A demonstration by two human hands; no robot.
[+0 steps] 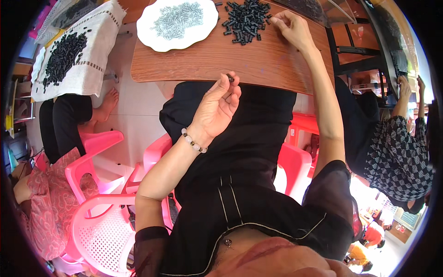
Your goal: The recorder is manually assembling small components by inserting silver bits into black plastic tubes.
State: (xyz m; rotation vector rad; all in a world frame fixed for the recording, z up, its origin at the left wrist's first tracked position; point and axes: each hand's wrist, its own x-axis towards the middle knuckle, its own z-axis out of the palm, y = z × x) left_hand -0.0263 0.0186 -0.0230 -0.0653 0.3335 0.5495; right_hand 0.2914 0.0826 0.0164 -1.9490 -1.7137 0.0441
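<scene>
My left hand (216, 110) is raised over my lap at the table's near edge. Its thumb and fingertips pinch a small black piece (230, 78). At the right side of a heap of short black cylindrical pieces (246, 22), my right hand (294, 30) has its fingers curled, thumb and forefinger close together. Whether anything is between those tips is too small to make out. Left of the heap stands a white scalloped plate (159, 45) bearing many small clear, spring-like pieces (179, 21).
The brown wooden table (194, 64) spans the top middle. On the left, another table with a pale cloth (99, 44) carries more black pieces (65, 57), beside a seated person. Pink plastic chairs (104, 231) stand behind. Someone in a checked top (397, 154) works at the right.
</scene>
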